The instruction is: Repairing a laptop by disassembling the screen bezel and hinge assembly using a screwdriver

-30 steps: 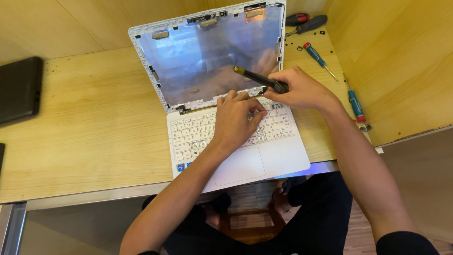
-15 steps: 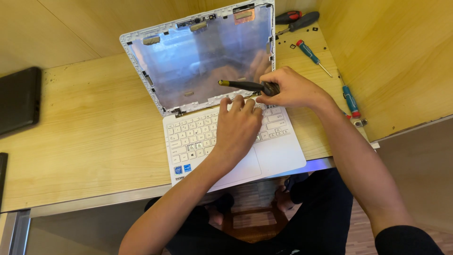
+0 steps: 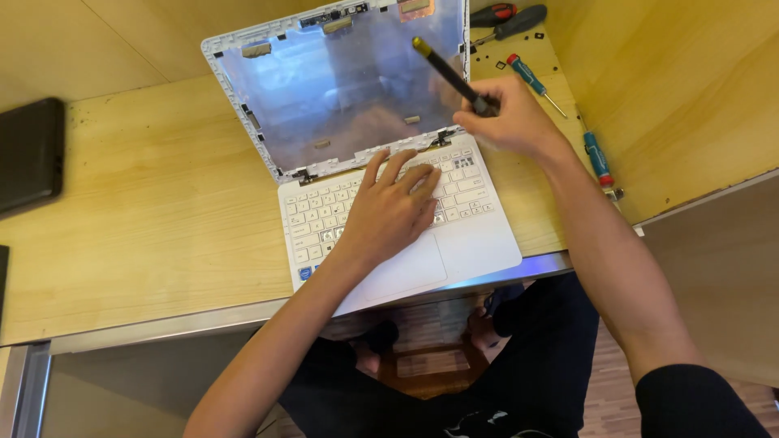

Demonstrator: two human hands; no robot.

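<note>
A white laptop (image 3: pixel 479 243) lies open on the wooden desk (image 3: pixel 154 211); its lid (image 3: pixel 341 89) has no screen panel and shows a bare silvery back shell. My left hand (image 3: pixel 388 212) rests flat on the keyboard, fingers spread toward the hinge. Near the right hinge (image 3: pixel 441 138), my right hand (image 3: pixel 507 122) is closed on a black screwdriver (image 3: pixel 448 73). The tool's shaft slants up and to the left over the lid, and its yellowish end points away from the hand.
Two blue-handled screwdrivers (image 3: pixel 529 79) (image 3: pixel 598 158) lie right of the laptop, with a red and a black tool (image 3: pixel 510 18) at the desk's back corner. A dark flat device (image 3: pixel 29 154) lies at the left. Wooden partition walls (image 3: pixel 682 89) close in the right side.
My right hand has swung the black screwdriver from lying nearly level above the keyboard to slanting upward over the lid. The camera view shifted, and my left hand stayed on the keyboard.
</note>
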